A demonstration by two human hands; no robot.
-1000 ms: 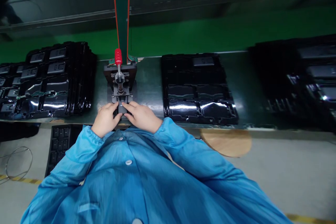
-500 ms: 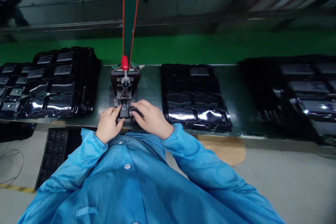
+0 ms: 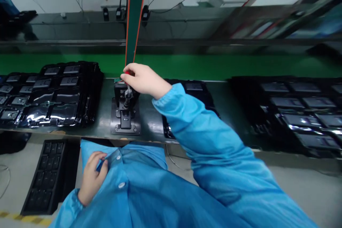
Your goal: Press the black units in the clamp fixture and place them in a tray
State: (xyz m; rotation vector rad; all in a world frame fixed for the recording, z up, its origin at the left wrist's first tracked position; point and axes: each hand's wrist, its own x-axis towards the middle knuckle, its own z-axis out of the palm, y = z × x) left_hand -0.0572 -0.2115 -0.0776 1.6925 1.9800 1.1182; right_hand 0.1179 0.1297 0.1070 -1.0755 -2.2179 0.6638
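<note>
My right hand point(image 3: 145, 79) is closed round the red handle point(image 3: 127, 72) of a toggle clamp point(image 3: 128, 94); only a little of the red grip shows past the fingers. Below the clamp, a small black case point(image 3: 125, 121) with pale lettering lies in the black metal fixture point(image 3: 135, 128). Down at the front of the blue coat, away from the bench, is my left hand point(image 3: 93, 174). Its fingers are loosely curled with the thumb apart, and blue cloth shows in the gap.
Stacked black plastic trays point(image 3: 91, 92) holding dark parts stand left of the fixture. Another tray point(image 3: 193, 87) lies partly behind my right arm, and further trays point(image 3: 288, 103) are at the right. A black crate point(image 3: 44, 176) of parts sits below the bench edge at left.
Both hands have left the black case. The right one has risen to the red clamp handle and taken hold of it, while the left has dropped toward my lap.
</note>
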